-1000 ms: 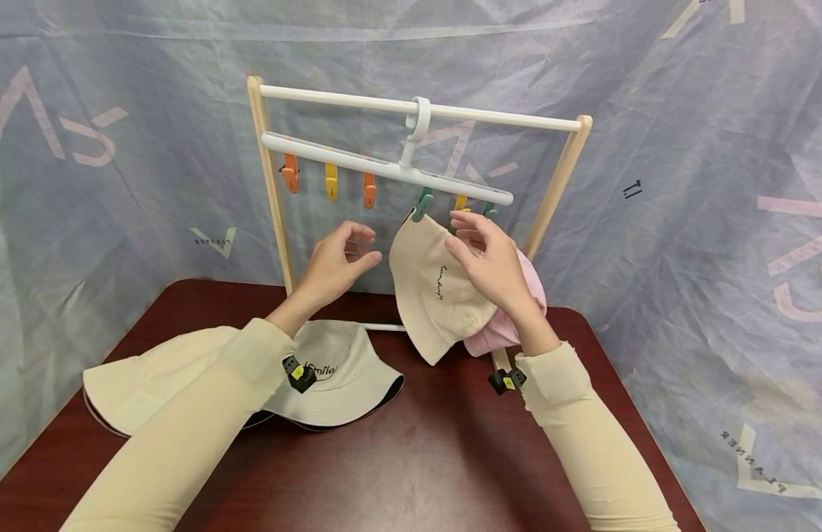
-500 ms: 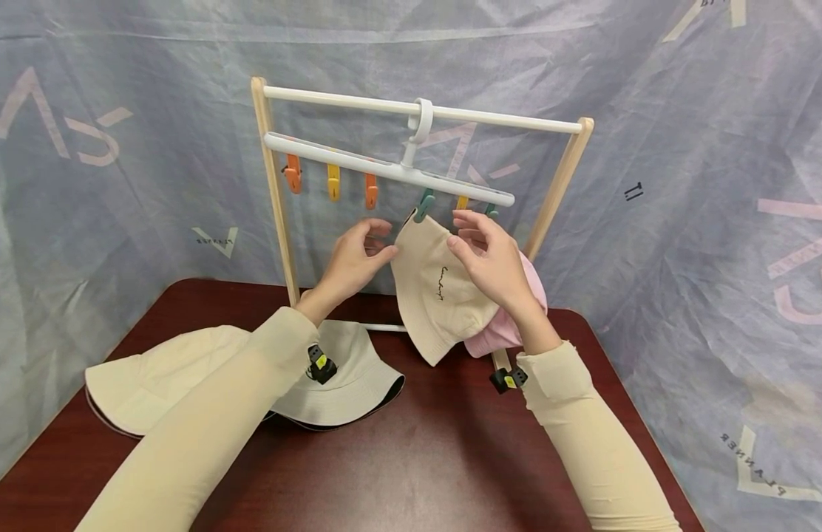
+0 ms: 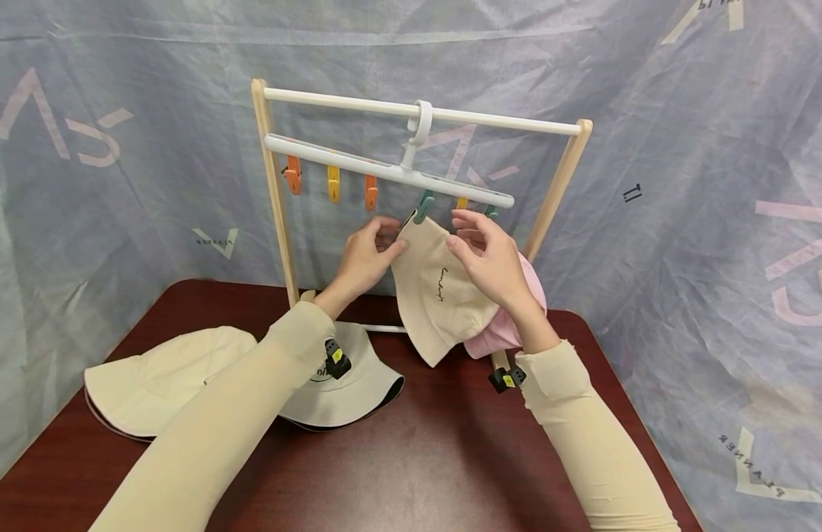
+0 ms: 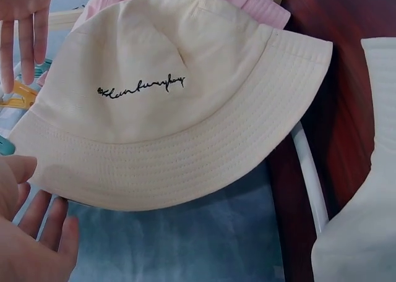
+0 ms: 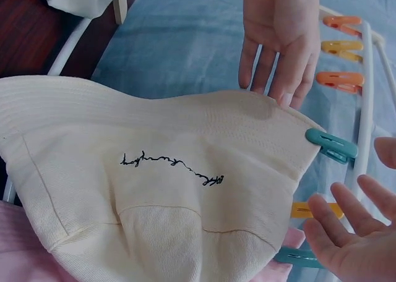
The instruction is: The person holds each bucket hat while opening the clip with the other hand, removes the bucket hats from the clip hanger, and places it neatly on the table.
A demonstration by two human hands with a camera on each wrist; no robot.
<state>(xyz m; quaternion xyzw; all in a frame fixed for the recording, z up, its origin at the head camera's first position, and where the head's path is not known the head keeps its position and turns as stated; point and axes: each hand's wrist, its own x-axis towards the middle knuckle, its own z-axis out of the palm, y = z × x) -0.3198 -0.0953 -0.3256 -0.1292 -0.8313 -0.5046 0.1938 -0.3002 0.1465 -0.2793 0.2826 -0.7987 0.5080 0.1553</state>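
A cream bucket hat [image 3: 437,288] with dark script hangs tilted by its brim from a green clip [image 3: 424,209]. My left hand [image 3: 367,255] is at the hat's left brim edge, thumb over the front and fingers partly hidden behind; the left wrist view shows a gap between thumb and fingers. Before the hat's upper right side is my right hand [image 3: 491,258], fingers loosely bent, holding nothing. Near its fingertips are a yellow clip [image 5: 315,209] and another green clip [image 5: 300,257]. Part of a pink hat [image 3: 534,284] shows behind the cream one.
A white hanger bar [image 3: 344,159] hooks over the rail of a wooden-sided rack [image 3: 271,185]. Orange and yellow clips [image 3: 333,185] hang at its left. A cream hat [image 3: 171,377] and an off-white hat [image 3: 358,391] lie on the dark red table [image 3: 411,473], partly under the left arm.
My left hand has moved right and slightly up, from beside the hanging hat to its brim edge. My right hand and the hats have stayed almost still.
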